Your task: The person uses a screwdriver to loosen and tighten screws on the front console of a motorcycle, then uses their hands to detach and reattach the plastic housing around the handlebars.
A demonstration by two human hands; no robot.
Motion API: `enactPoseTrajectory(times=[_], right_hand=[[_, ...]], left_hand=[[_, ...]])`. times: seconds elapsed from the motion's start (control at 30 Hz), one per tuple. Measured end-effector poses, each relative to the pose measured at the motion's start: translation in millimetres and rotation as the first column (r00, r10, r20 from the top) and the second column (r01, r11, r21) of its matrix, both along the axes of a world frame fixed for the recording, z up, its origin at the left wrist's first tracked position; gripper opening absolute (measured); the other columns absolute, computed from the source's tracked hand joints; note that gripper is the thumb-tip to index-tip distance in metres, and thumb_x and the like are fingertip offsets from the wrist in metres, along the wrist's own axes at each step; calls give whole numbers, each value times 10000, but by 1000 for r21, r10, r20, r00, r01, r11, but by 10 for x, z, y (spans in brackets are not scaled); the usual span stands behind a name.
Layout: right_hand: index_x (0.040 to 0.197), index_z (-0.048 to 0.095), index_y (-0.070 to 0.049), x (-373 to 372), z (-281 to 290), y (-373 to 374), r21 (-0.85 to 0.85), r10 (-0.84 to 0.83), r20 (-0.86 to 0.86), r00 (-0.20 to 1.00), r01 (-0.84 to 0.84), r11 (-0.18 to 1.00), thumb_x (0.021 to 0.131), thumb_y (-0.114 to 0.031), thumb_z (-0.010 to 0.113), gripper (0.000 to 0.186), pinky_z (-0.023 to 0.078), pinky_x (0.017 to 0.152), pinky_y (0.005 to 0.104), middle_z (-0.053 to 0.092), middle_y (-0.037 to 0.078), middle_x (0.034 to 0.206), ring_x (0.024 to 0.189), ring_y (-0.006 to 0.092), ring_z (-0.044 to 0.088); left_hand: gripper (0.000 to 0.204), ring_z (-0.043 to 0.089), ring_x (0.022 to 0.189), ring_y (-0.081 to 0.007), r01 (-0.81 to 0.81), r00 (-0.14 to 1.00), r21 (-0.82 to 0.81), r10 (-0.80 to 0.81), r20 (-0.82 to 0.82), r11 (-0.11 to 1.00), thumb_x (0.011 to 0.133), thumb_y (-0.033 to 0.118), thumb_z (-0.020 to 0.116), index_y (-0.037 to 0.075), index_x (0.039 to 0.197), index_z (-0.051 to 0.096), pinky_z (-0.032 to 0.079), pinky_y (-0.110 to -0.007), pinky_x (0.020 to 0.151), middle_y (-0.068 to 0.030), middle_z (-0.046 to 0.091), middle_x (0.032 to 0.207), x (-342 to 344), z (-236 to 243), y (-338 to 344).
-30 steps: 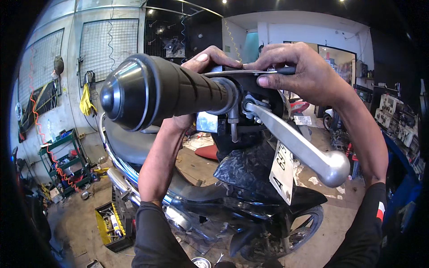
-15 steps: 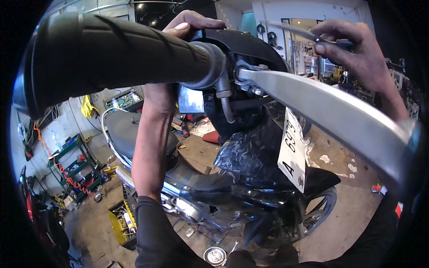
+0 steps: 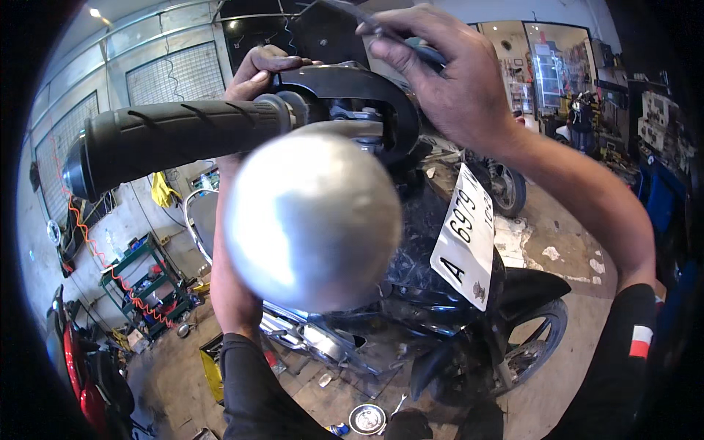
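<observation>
A black underbone motorcycle (image 3: 411,279) stands before me, its handlebar with a ribbed rubber grip (image 3: 183,132) reaching to the left. My left hand (image 3: 260,70) curls over the far edge of the black handlebar cover (image 3: 352,77), thumb along its top. A silver brake lever points at me, and its blurred ball end (image 3: 315,220) hides the bike's middle and part of my left forearm. Up at the top, my right hand (image 3: 455,73) is closed round slim pliers (image 3: 378,31) with dark handles; their tips point up and left, above the cover and apart from it.
A white licence plate (image 3: 463,238) juts from the bike's front above the front wheel (image 3: 539,341). A green tool cart (image 3: 150,275) stands on the left, near a red motorcycle (image 3: 81,367). On the floor lie a round metal dish (image 3: 367,419) and a yellow toolbox (image 3: 213,374).
My right hand has come left with the pliers, to above the cover. The view has shifted, and the lever now points end-on at me. My left hand keeps its hold on the cover.
</observation>
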State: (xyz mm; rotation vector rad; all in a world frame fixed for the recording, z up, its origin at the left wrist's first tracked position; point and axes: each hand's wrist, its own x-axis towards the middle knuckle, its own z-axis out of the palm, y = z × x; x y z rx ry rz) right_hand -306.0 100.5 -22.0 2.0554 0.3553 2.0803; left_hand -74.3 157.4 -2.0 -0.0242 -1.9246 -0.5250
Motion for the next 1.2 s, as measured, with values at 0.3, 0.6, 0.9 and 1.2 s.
enactPoseTrajectory(times=[0.3,0.6,0.9,1.2], right_hand=[[1091,702,-22,147,-48,95,189,156,-32,987,-147,971,969,-179,639,208,533,841,266,727,80,984,928,122,681],[1055,718,27,108,62,178,309,193,-270,943,-104,945,942,-149,665,216,534,784,264,727,102,949,873,116,667],[1053,715,40,95,150,148,350,281,-380,881,-145,925,953,-164,630,243,474,811,267,656,86,986,906,137,609],[1052,703,42,61,142,187,331,216,-419,882,-74,941,963,-202,600,279,456,837,255,633,87,1020,946,140,606]], left_hand=[[215,610,1068,-231,-151,987,-60,147,-66,987,906,151,457,-19,987,562,463,-356,992,-90,517,988,-92,-80,-10],[248,515,974,-155,-297,955,-129,297,-25,946,887,234,477,12,962,559,381,-292,950,-70,509,974,-71,-7,18],[274,512,946,-145,-320,947,-44,319,-37,946,885,252,490,-3,947,566,390,-290,923,-75,518,940,-77,-13,21],[323,529,1015,-161,-253,965,-275,264,2,928,963,301,539,-12,1030,579,412,-312,934,-82,529,1005,-59,-42,-5]])
